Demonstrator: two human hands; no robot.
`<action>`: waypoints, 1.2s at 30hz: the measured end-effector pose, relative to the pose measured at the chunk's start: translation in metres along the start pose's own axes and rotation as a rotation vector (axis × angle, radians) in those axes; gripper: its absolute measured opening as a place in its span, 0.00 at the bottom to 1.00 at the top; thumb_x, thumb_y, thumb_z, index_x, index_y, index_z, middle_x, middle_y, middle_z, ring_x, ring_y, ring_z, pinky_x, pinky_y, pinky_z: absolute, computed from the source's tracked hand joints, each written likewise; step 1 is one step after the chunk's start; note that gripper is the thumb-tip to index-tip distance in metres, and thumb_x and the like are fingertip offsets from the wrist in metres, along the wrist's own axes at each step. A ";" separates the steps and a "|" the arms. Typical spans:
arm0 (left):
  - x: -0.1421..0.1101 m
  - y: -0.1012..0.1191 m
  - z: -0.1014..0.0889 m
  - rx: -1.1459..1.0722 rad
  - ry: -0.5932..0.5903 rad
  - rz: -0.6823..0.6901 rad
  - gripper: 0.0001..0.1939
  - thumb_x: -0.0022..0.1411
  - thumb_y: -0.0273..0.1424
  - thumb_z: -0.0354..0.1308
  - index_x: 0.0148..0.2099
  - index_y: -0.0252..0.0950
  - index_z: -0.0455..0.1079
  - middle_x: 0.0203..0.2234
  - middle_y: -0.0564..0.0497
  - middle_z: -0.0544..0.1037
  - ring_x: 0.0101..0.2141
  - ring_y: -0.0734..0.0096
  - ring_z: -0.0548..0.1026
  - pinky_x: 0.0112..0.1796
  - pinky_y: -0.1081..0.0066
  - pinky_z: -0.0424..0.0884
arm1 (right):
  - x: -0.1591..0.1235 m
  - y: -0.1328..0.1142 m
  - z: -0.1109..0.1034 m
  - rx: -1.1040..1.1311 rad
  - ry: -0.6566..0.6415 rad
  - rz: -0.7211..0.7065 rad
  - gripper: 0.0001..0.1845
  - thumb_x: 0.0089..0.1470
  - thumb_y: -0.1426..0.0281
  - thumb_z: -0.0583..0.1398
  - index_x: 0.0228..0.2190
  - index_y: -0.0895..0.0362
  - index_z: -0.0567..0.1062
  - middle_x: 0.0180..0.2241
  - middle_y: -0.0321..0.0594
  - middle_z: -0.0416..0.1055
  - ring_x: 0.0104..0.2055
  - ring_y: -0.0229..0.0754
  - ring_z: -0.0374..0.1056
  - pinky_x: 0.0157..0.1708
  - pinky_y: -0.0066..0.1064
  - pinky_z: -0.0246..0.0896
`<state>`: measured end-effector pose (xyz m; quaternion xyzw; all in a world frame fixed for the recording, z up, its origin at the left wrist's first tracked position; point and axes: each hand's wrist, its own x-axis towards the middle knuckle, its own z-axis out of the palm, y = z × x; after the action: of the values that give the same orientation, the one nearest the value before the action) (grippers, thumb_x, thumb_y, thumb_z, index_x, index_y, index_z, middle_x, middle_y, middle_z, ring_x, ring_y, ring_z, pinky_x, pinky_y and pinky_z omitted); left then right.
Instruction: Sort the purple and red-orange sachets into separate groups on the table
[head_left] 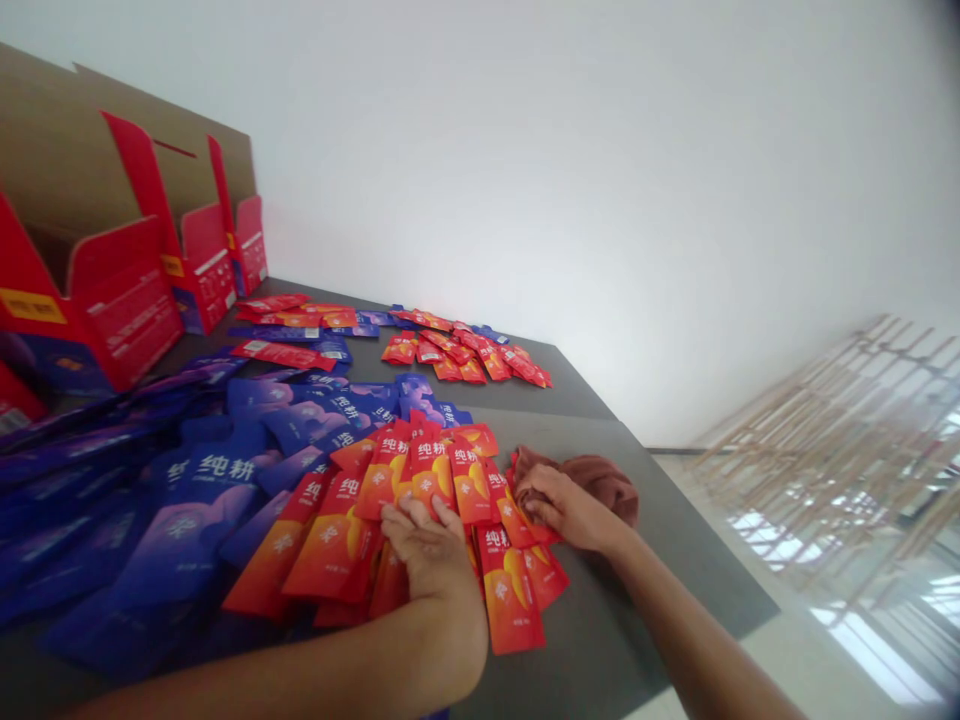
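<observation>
Atop a gray table (701,562), red-orange sachets (431,462) point lengthwise away beneath the open left hand (426,548), just left of the right hand (566,510) gripping brown cloth (606,482)

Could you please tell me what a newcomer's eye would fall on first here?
Probably the red-and-orange pouches heaped mid-view, with the left hand resting on them, beside the blue-purple pouches at lower left. Next come the open red boxes standing at upper left, and the brown cloth under the right hand, right of centre.
</observation>
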<state>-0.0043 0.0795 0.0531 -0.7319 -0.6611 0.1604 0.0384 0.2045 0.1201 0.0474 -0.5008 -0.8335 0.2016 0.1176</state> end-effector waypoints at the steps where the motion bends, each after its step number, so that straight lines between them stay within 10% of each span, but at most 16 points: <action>1: 0.000 0.000 0.000 -0.011 0.005 0.002 0.26 0.63 0.15 0.43 0.62 0.29 0.60 0.57 0.27 0.66 0.55 0.40 0.67 0.52 0.46 0.67 | 0.005 0.004 0.006 0.032 0.002 0.012 0.08 0.57 0.75 0.53 0.39 0.54 0.69 0.40 0.39 0.71 0.41 0.40 0.65 0.44 0.32 0.60; 8: 0.000 0.001 0.004 -0.030 0.084 -0.042 0.24 0.63 0.16 0.47 0.61 0.29 0.63 0.55 0.25 0.67 0.53 0.39 0.69 0.51 0.47 0.68 | 0.040 0.035 0.007 0.043 0.157 0.029 0.05 0.55 0.76 0.53 0.32 0.56 0.67 0.35 0.39 0.69 0.35 0.40 0.64 0.38 0.32 0.60; 13: -0.001 0.001 0.003 0.034 0.047 -0.007 0.27 0.63 0.15 0.43 0.63 0.32 0.60 0.57 0.27 0.67 0.54 0.39 0.68 0.50 0.48 0.69 | 0.017 0.021 -0.013 0.085 0.264 0.063 0.05 0.61 0.73 0.51 0.36 0.55 0.67 0.33 0.38 0.70 0.35 0.40 0.65 0.38 0.33 0.61; 18: -0.001 0.002 0.001 0.068 -0.003 -0.005 0.29 0.63 0.15 0.40 0.64 0.34 0.59 0.58 0.30 0.66 0.54 0.41 0.67 0.51 0.49 0.68 | -0.004 0.002 0.000 0.022 0.086 -0.110 0.06 0.57 0.74 0.56 0.37 0.54 0.70 0.40 0.40 0.70 0.44 0.43 0.65 0.46 0.35 0.59; 28: 0.000 0.004 0.007 0.079 0.032 -0.037 0.28 0.63 0.15 0.41 0.63 0.34 0.60 0.57 0.27 0.67 0.54 0.40 0.68 0.51 0.48 0.68 | 0.063 0.025 0.007 -0.131 0.164 0.148 0.05 0.57 0.75 0.54 0.30 0.57 0.68 0.32 0.40 0.70 0.34 0.40 0.64 0.36 0.31 0.57; 36: 0.002 0.005 0.008 0.096 0.014 -0.002 0.28 0.64 0.16 0.40 0.64 0.32 0.57 0.57 0.27 0.67 0.54 0.39 0.67 0.51 0.47 0.67 | 0.011 0.007 -0.008 0.001 0.161 0.014 0.03 0.58 0.72 0.55 0.36 0.54 0.68 0.37 0.39 0.71 0.38 0.40 0.65 0.40 0.32 0.60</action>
<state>-0.0015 0.0798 0.0443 -0.7296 -0.6531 0.1870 0.0782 0.2079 0.1340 0.0515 -0.5213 -0.8177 0.1617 0.1830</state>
